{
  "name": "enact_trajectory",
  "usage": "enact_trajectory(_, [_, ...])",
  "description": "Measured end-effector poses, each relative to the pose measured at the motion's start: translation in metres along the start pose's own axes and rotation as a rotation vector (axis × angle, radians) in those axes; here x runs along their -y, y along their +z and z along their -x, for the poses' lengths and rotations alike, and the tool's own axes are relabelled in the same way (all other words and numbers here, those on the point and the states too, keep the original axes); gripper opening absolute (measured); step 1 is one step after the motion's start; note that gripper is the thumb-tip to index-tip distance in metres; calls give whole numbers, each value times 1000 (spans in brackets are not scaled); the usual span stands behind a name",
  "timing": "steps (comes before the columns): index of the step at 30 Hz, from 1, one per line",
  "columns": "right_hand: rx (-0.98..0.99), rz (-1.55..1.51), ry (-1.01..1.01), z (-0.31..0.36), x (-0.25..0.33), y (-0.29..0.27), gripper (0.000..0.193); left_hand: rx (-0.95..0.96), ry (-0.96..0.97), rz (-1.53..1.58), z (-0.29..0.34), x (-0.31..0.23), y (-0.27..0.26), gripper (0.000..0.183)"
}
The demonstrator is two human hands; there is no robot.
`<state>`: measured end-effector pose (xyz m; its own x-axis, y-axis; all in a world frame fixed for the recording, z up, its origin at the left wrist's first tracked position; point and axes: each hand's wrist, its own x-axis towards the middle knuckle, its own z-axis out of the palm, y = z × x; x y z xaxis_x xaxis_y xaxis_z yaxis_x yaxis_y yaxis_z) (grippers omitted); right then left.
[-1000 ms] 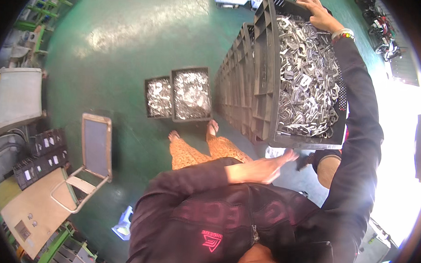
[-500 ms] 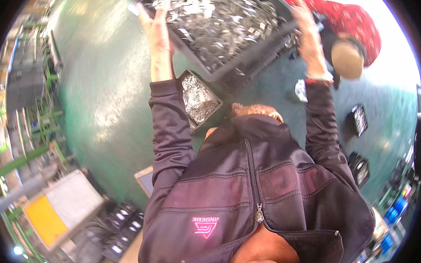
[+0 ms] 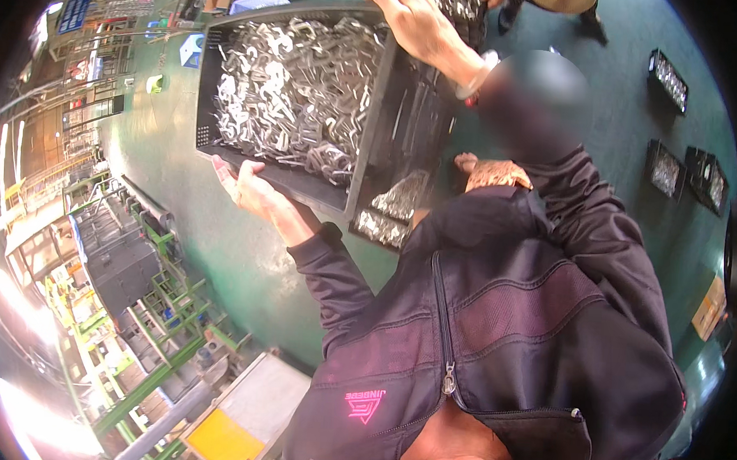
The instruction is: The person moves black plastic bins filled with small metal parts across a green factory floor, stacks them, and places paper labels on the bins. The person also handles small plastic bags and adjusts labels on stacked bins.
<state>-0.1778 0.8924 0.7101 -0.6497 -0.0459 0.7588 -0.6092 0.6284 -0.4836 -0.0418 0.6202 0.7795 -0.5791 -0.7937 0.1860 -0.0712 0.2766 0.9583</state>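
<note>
I hold a black plastic crate (image 3: 313, 189) up in front of me, at the upper middle of the view. Small silver metal pieces (image 3: 292, 87), many of them bent or hook-like, fill much of it. At the crate's lower left side, my left hand (image 3: 255, 192) grips the edge with its thumb over the rim; its other fingers are partly hidden. My right hand (image 3: 418, 27) clasps the upper right edge, its fingertips cut off by the picture's top. Beneath the held crate, more shiny metal parts (image 3: 383, 225) show in a lower container.
Beyond my right hand stands another person (image 3: 591, 22), near a further heap of metal parts (image 3: 461, 2). Crates with metal parts (image 3: 669, 83) sit on the green floor (image 3: 601, 183) at right. Green-framed racks (image 3: 174, 361) and a white-and-yellow panel (image 3: 275, 394) lie to the left.
The crate has swung left and turned in my hands, and my view has turned with it. Both hands still grip it. The crates on the right-hand floor now show more fully.
</note>
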Motion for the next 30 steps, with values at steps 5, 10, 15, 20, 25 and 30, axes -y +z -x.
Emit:
enact_trajectory(5, [18,-14,-28,-3,2,-11,27,24,-31,-78,-18,12,-1,74])
enact_trajectory(10, [281,-768,276,-16,-8,-25,34,45,-4,-183,-18,3,7,80])
enact_trajectory(15, [440,-922,177,-14,-15,-18,28,219,35,120,-14,10,1,73])
enact_trajectory(20, [127,-481,-476,-2,-39,-9,35,219,16,307,-20,26,-3,72])
enact_trajectory(25, [42,-193,-431,2,-56,35,43,116,109,240,-26,26,3,68])
enact_trajectory(30, [-63,-215,-207,-8,-58,62,25,155,234,2,-31,17,9,66])
